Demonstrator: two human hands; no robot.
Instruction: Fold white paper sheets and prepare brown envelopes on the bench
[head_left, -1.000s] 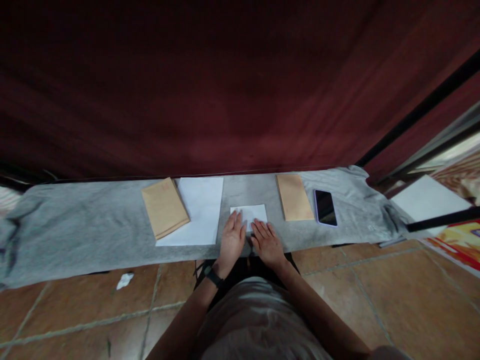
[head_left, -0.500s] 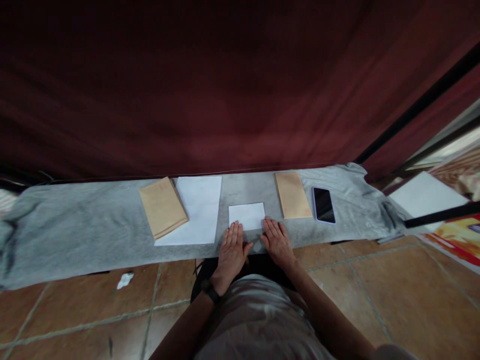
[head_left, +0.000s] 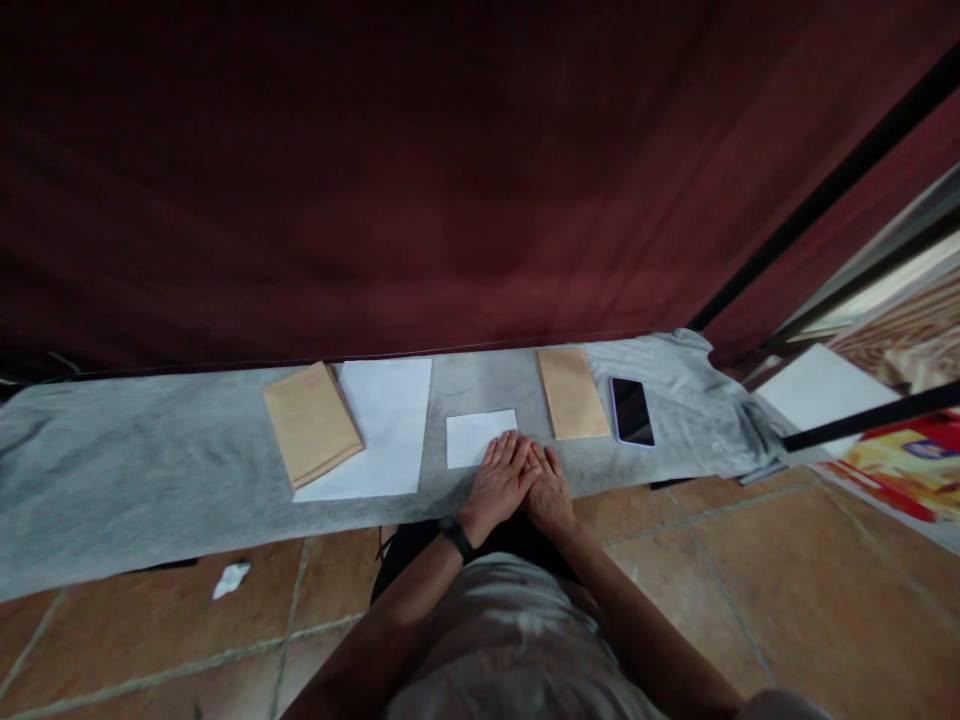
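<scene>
A small white paper rectangle (head_left: 476, 438) lies flat on the counter just in front of me, its long side running left to right. My left hand (head_left: 497, 482) is palm down, fingers straight and close together, the fingertips over the paper's near right corner. My right hand (head_left: 553, 495) is also flat, its fingers angled in to meet the left; the two hands touch and partly overlap, pinching nothing.

As far as I can judge, the small paper is already smooth and flat, with no edge standing up; I cannot tell whether it is one layer or several. To its left, a large white paper sheet (head_left: 394, 425) lies spread out, with no fold that I can see. A tan paper envelope-like bundle (head_left: 313, 420), set at a slant, covers its left part. To the right of the small paper lies a flat tan paper envelope (head_left: 572, 392), and beyond that a dark-screened phone with a lilac edge (head_left: 632, 411).

The long, narrow counter (head_left: 172, 450) is draped in grey cloth, wrinkled at the right end. Behind it hangs a dark red curtain-like backdrop (head_left: 450, 220). Below is a brown tiled floor (head_left: 645, 570), with a crumpled white scrap (head_left: 231, 579) at left.
</scene>
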